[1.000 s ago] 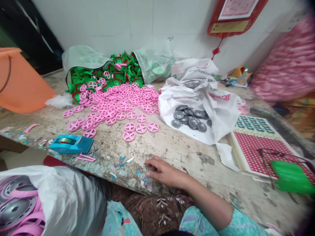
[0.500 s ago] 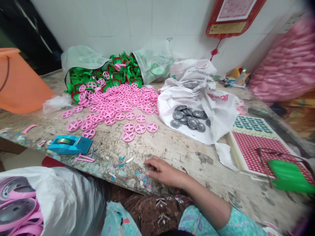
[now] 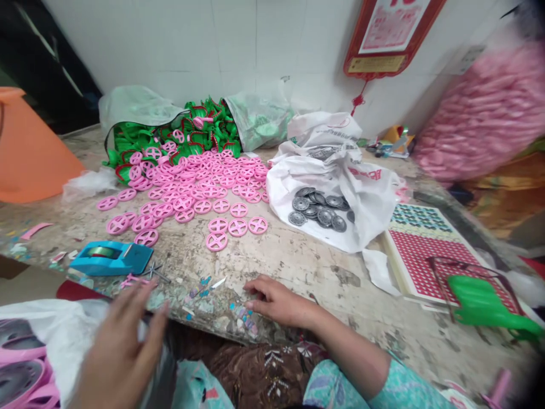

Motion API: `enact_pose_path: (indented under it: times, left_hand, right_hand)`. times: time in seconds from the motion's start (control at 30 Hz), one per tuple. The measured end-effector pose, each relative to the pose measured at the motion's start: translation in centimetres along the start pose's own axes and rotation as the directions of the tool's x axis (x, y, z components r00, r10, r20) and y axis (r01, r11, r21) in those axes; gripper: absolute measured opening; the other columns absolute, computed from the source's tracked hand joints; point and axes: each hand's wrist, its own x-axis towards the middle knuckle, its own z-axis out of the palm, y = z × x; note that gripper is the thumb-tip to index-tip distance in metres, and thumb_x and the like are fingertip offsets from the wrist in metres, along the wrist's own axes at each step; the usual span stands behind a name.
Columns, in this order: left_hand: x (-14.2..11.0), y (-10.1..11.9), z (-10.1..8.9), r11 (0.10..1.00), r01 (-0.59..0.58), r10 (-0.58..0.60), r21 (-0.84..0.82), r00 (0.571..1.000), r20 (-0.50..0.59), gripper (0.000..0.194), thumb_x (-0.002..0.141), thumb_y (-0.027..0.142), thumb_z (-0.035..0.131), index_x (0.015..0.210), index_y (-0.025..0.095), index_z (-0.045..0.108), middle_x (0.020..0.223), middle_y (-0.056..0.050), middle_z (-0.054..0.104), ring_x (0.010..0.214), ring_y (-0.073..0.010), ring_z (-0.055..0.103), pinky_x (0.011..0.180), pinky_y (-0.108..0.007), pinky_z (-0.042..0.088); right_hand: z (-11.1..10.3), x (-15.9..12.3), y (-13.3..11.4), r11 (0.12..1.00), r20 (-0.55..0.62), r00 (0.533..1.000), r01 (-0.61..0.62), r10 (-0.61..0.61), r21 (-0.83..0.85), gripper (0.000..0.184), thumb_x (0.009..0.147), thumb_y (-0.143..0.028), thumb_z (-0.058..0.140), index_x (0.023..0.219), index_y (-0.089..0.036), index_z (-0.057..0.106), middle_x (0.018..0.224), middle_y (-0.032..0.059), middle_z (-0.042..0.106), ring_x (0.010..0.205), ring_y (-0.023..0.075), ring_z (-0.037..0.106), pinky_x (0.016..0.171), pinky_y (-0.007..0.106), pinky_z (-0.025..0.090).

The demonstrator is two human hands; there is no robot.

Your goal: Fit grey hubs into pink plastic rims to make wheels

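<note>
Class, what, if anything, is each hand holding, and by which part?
The right hand holds nothing visible. The left hand is blurred beside the pink sticks; whether it holds one cannot be told.

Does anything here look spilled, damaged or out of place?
Yes. Pink wheels sprawl from the green parts across the tabletop, some mixed in, so they look spilled, though perhaps just tipped out. The tabletop is stained, with scraps near the front edge. Glasses lie oddly on a patterned sheet.
</note>
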Motion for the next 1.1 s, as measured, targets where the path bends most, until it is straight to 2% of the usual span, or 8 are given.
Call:
enact_pose_path:
  times: [0.17, 0.3, 0.43, 0.5, 0.63, 0.7, 0.93, 1.1]
  left_hand:
    - [2.5, 2.1, 10.3, 0.949, -0.219, 0.266, -0.227, 0.943, 0.202, 0.047, 0.092, 0.034, 0.039, 0.137, 0.021, 0.034, 0.137, -0.011, 0.045, 0.130, -0.0236, 0.038, 0.108, -0.045, 0.035]
    - [3.2, 2.6, 14.5, 0.936, -0.233, 0.295, -0.264, 0.928, 0.228, 0.053, 0.092, 0.034, 0.038, 0.142, 0.019, 0.025, 0.142, -0.014, 0.039, 0.134, -0.0248, 0.032, 0.109, -0.048, 0.030]
    - [3.0, 2.0, 15.2, 0.942, -0.222, 0.278, -0.250, 0.936, 0.216, 0.054, 0.092, 0.034, 0.039, 0.142, 0.019, 0.024, 0.141, -0.014, 0.038, 0.133, -0.0255, 0.031, 0.109, -0.049, 0.030]
    - [3.0, 1.8, 15.2, 0.940, -0.226, 0.280, -0.257, 0.940, 0.196, 0.054, 0.092, 0.033, 0.040, 0.142, 0.020, 0.025, 0.140, -0.014, 0.040, 0.131, -0.0262, 0.034, 0.108, -0.050, 0.031]
    - [3.0, 1.6, 15.4, 0.932, -0.258, 0.302, -0.253, 0.941, 0.154, 0.055, 0.090, 0.034, 0.043, 0.141, 0.019, 0.027, 0.135, -0.015, 0.045, 0.127, -0.0273, 0.040, 0.105, -0.051, 0.036]
    - [3.1, 1.6, 15.6, 0.934, -0.267, 0.305, -0.239, 0.942, 0.140, 0.055, 0.090, 0.034, 0.044, 0.140, 0.019, 0.029, 0.134, -0.014, 0.046, 0.126, -0.0269, 0.041, 0.104, -0.049, 0.038]
    - [3.1, 1.3, 16.0, 0.945, -0.269, 0.300, -0.186, 0.941, 0.160, 0.051, 0.091, 0.034, 0.044, 0.138, 0.018, 0.033, 0.132, -0.013, 0.049, 0.125, -0.0253, 0.043, 0.103, -0.047, 0.040]
    - [3.1, 1.1, 16.3, 0.945, -0.285, 0.310, -0.159, 0.937, 0.165, 0.051, 0.091, 0.035, 0.044, 0.137, 0.018, 0.035, 0.131, -0.013, 0.050, 0.124, -0.0256, 0.043, 0.104, -0.047, 0.039]
  right_hand:
    - [0.2, 0.0, 0.1, 1.000, -0.039, 0.999, 0.013, -0.012, 0.029, 0.027, 0.083, -0.026, 0.061, 0.109, -0.017, 0.062, 0.098, 0.0056, 0.061, 0.088, 0.0171, 0.057, 0.083, 0.030, 0.046]
    - [-1.6, 0.1, 0.9, 0.986, -0.064, 0.998, 0.034, -0.024, 0.162, 0.027, 0.085, -0.028, 0.057, 0.108, -0.017, 0.062, 0.100, 0.0050, 0.065, 0.091, 0.0169, 0.060, 0.084, 0.030, 0.048]
    - [-7.8, 0.9, 2.8, 0.996, -0.323, 0.946, -0.051, 0.023, -0.077, 0.033, 0.088, -0.037, 0.052, 0.114, -0.018, 0.061, 0.113, 0.0078, 0.062, 0.100, 0.0188, 0.059, 0.088, 0.032, 0.047]
    - [-11.6, 1.7, 4.3, 0.906, -0.518, 0.853, -0.263, 0.058, -0.331, 0.039, 0.089, -0.042, 0.049, 0.121, -0.021, 0.058, 0.124, 0.0075, 0.056, 0.113, 0.0203, 0.053, 0.094, 0.033, 0.044]
    - [-17.8, 3.8, 7.9, 0.794, -0.702, 0.697, -0.506, 0.145, -0.338, 0.062, 0.087, -0.051, 0.046, 0.138, -0.016, 0.042, 0.147, 0.0163, 0.027, 0.138, 0.0365, 0.016, 0.109, 0.057, 0.014]
    - [-19.6, 4.8, 9.6, 0.685, -0.730, 0.639, -0.646, 0.243, -0.337, 0.070, 0.084, -0.065, 0.041, 0.142, -0.026, 0.035, 0.152, 0.0107, 0.018, 0.138, 0.0414, 0.008, 0.105, 0.065, 0.009]
    - [-20.8, 7.4, 12.3, 0.509, -0.749, 0.534, -0.804, 0.392, -0.307, 0.084, 0.078, -0.080, 0.018, 0.148, -0.033, 0.012, 0.155, 0.0085, 0.007, 0.137, 0.0448, 0.006, 0.098, 0.072, 0.013]
    - [-19.0, 6.9, 12.3, 0.510, -0.715, 0.612, -0.757, 0.337, -0.408, 0.084, 0.079, -0.079, 0.024, 0.148, -0.035, 0.007, 0.154, 0.0070, 0.012, 0.136, 0.0458, 0.008, 0.096, 0.072, 0.019]
